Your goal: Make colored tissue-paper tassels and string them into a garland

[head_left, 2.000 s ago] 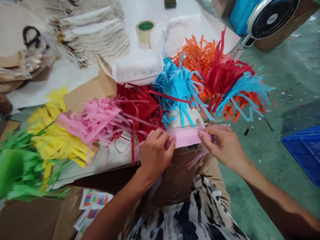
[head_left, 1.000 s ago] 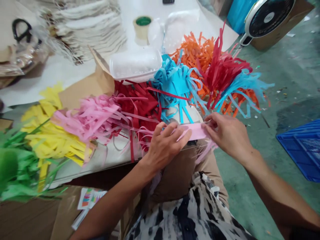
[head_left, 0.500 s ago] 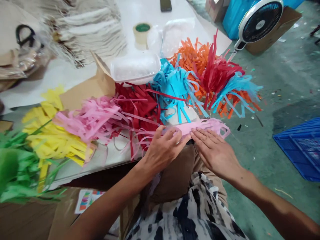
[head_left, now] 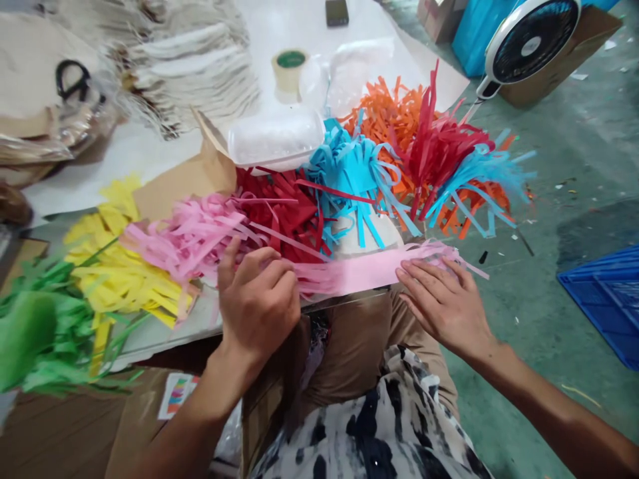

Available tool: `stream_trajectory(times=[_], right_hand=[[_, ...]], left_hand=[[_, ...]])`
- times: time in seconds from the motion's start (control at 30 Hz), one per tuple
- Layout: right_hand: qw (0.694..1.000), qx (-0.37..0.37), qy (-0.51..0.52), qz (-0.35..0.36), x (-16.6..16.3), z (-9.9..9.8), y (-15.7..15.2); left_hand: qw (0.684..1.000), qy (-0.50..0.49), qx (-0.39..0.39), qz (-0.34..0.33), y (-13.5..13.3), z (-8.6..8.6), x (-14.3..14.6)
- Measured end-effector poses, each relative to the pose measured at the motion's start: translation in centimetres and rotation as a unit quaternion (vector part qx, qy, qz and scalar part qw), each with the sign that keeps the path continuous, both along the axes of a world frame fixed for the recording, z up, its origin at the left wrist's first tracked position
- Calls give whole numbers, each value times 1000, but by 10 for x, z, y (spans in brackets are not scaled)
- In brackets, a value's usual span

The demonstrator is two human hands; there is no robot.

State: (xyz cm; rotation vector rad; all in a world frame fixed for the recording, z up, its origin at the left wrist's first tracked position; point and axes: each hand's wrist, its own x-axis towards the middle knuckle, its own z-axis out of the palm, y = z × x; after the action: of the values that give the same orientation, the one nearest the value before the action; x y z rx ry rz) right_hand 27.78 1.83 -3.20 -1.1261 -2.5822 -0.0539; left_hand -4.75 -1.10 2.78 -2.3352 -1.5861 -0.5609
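Note:
A pink fringed tissue-paper strip lies stretched along the table's front edge, with cut strands at both ends and a plain band in the middle. My left hand is closed on the strands at its left end; the fingertips are partly hidden. Flat on the right end rests my right hand, fingers extended and open. Just behind the strip lie dark red fringe and blue fringe. A loose heap of pink fringe is beyond my left hand.
Yellow fringe and green fringe lie at left. Farther back are a plastic tray, a tape roll, black-handled scissors and stacked cords. Orange fringe, a fan and a blue crate are right.
My left hand has moved left along the pink strip, away from my right hand, and its fingers have curled. The strip's plain middle is now uncovered. My right hand has shifted slightly right.

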Motion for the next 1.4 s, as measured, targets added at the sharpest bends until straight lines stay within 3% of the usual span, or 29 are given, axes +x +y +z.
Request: stream_trajectory(times=[0.03,0.1,0.2,0.3,0.37,0.6,0.77,1.0,1.4], right_hand=[[1000,17,4,-3,-1,1,0],[999,47,7,-7,-1,1,0],[999,47,-7,-6,-1,2,1],[1000,26,2,7,3,2,7],[999,-3,31,22,6,4,13],[978,-160,127,39,9,21,36],[963,-235,130,8,3,32,50],[982,-172,61,-54,-12,29,45],[989,-86,-69,-93,-25,27,44]], left_hand=[[1000,-12,15,11,-3,1,11],[998,-49,21,-42,-7,-5,38],[990,-51,-49,-119,-9,-29,73],[988,-59,-70,-128,-6,-54,82],[986,-85,-65,-128,-3,-61,75],[964,-216,-127,-84,2,-41,55],[961,-242,-136,-11,2,-43,54],[974,-180,-126,62,9,-46,55],[985,-85,-125,81,18,-44,56]])
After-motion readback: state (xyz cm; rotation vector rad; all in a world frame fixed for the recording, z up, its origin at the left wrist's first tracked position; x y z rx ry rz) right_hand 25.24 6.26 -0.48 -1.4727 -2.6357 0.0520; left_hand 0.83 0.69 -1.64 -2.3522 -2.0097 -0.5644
